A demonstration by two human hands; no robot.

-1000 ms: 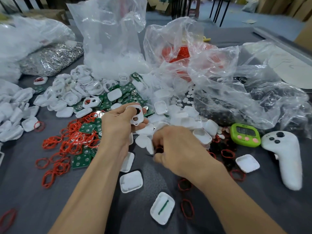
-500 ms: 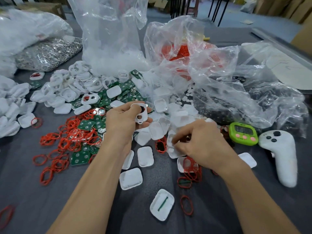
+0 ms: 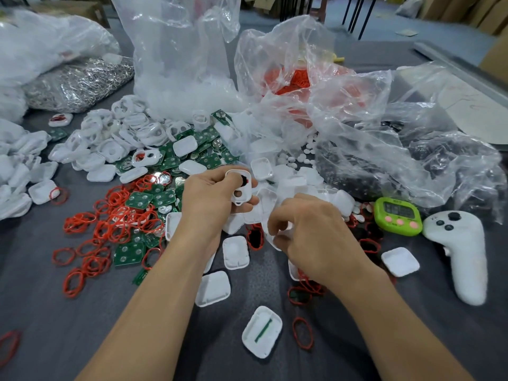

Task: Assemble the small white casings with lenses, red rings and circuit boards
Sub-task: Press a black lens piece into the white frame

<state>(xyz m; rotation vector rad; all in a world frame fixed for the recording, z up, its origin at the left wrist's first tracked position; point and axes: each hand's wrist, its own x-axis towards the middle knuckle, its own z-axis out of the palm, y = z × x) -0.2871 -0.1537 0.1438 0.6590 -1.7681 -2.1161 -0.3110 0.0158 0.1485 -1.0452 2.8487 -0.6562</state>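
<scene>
Left of the green timer [image 3: 397, 215], my left hand [image 3: 211, 199] pinches a white casing [image 3: 242, 188]; my right hand [image 3: 316, 237] curls palm-down, and I cannot tell what its grip holds.

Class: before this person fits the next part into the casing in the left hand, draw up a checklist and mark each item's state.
1. White casing gripped by left hand: ok.
2. Right hand holding a part: cannot tell; fingers curled, contents hidden.
3. Red rings in reach: ok, loose on table.
4. Circuit boards in reach: ok.
5. Casing's upper opening filled: cannot tell, something dark shows.
</scene>
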